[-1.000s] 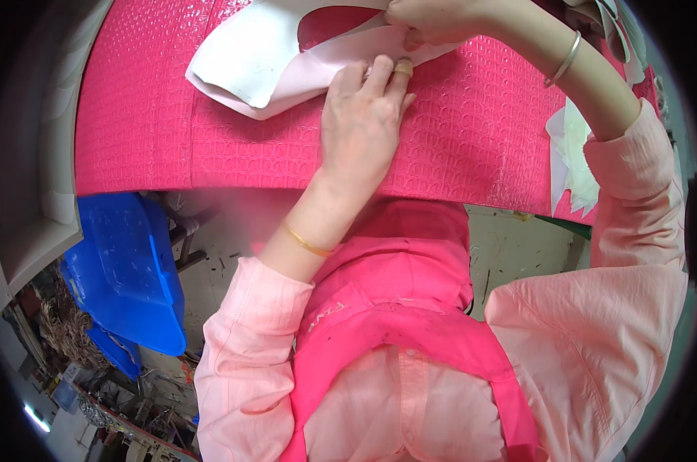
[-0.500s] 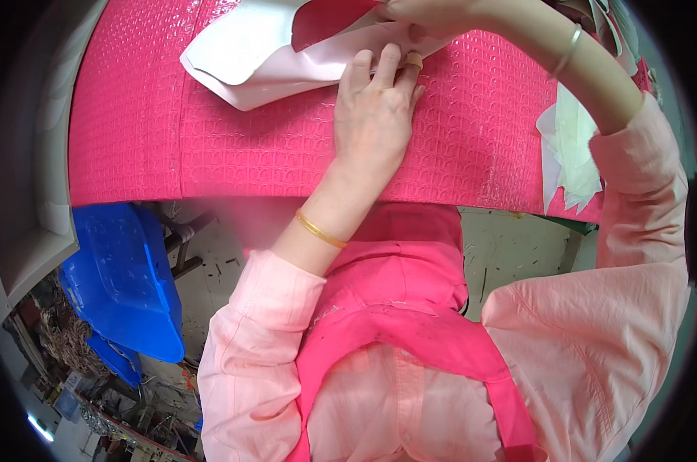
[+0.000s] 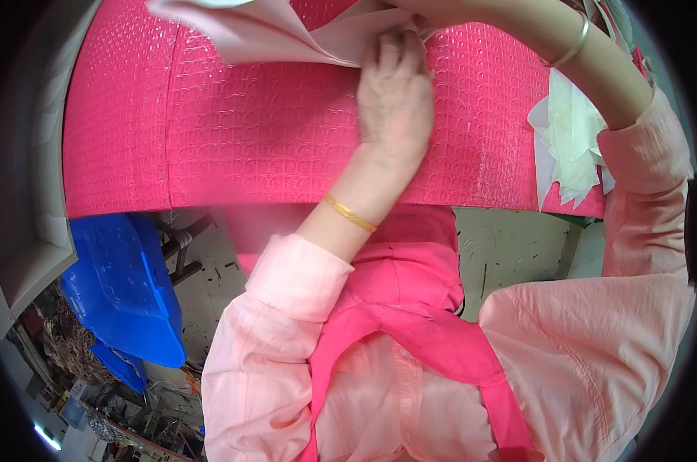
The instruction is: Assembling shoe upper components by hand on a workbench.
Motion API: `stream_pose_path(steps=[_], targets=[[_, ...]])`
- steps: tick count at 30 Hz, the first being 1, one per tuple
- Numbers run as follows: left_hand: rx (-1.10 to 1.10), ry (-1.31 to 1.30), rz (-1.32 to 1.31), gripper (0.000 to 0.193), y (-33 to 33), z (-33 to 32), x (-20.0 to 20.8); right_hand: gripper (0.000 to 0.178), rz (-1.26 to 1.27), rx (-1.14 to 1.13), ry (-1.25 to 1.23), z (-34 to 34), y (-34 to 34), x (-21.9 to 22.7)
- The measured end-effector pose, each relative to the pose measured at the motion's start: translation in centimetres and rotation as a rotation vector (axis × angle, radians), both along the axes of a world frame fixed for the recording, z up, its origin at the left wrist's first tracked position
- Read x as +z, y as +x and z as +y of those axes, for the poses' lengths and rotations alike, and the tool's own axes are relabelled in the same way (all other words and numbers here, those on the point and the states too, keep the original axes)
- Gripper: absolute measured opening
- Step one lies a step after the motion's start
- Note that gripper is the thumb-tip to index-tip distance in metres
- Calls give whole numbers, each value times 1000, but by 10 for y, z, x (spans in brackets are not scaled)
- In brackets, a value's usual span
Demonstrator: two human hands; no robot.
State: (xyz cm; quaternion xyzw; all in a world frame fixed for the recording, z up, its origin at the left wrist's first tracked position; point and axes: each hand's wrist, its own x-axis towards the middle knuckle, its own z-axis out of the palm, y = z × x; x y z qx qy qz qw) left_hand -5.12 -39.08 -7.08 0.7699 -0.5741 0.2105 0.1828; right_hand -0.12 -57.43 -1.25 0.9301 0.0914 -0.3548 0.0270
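A pale pinkish-white flexible sheet (image 3: 268, 35), cut in curved shapes and folded, lies at the far edge of the view with part of it lifted. My left hand (image 3: 397, 96) has its fingers bent and closed on the sheet's right end; the fingertips are partly hidden. Across the top reaches my right forearm, and my right hand (image 3: 419, 11) is beside the left fingers at the same end of the sheet. The upper edge of the view cuts off most of the right hand, so its fingers do not show. Both lie over a bright pink, embossed, shiny table cover (image 3: 287, 138).
Several thin pale greenish-white pieces (image 3: 572, 146) hang over the table's right edge. A blue plastic bin (image 3: 129, 285) stands below the table at the left, beside a grey-white panel (image 3: 33, 154). Dark scraps are scattered over the floor (image 3: 510, 246).
The sheet has shifted away toward the top and bent upward. My left hand has moved slightly right and farther away, its fingers going from stretched on the sheet to curled at its end.
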Motion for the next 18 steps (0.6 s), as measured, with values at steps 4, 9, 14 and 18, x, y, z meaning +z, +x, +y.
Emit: stream_pose_path(steps=[4,9,14,18], targets=[[-30,-154,285,35,4,-5,-2,34,-64,-42,86,-9,-17,-8],[-86,114,-129,18,23,-8,20,38,-450,-396,775,26,-43,76],[-376,99,-266,7,41,-16,38,30,-310,-504,282,7,-90,47],[-396,156,-245,11,40,-4,28,37,-360,-401,214,27,-83,45]])
